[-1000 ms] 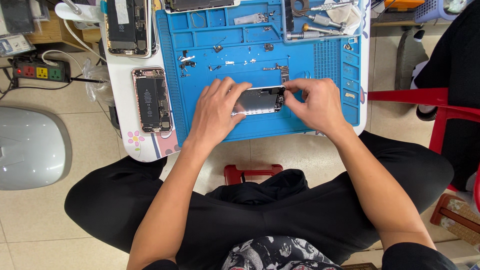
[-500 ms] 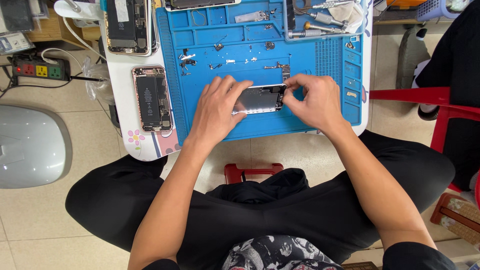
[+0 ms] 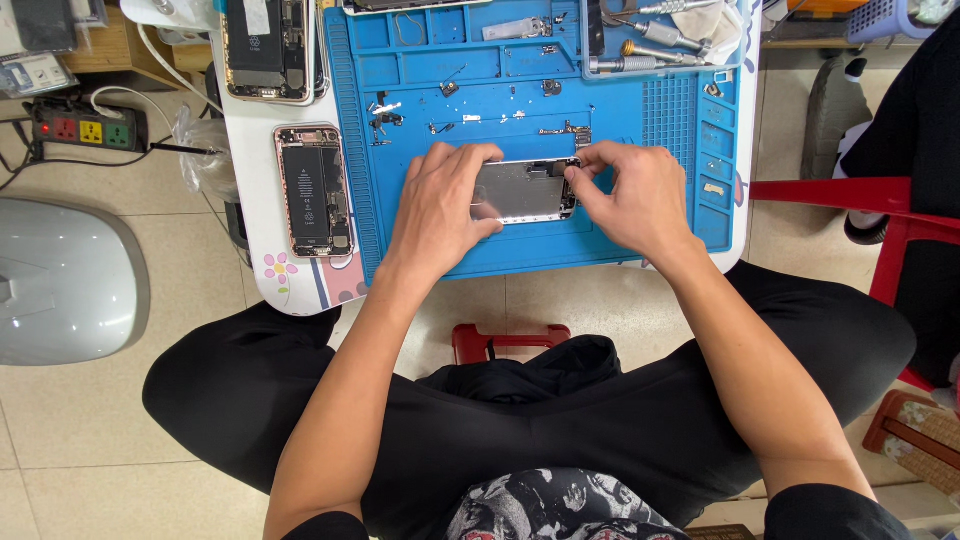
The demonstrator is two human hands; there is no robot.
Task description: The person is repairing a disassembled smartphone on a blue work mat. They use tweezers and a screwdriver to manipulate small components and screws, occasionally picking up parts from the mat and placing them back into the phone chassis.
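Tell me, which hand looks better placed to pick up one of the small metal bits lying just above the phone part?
Probably the right hand: its fingertips pinch the phone part's top right corner, just below the small metal parts. The left hand lies flat on the part's left end, steadying it on the blue mat.

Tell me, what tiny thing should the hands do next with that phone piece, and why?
Probably keep the left hand pressing the silvery phone panel flat on the blue repair mat while the right hand works its right edge, because its fingertips already pinch there and tiny loose parts lie just above.
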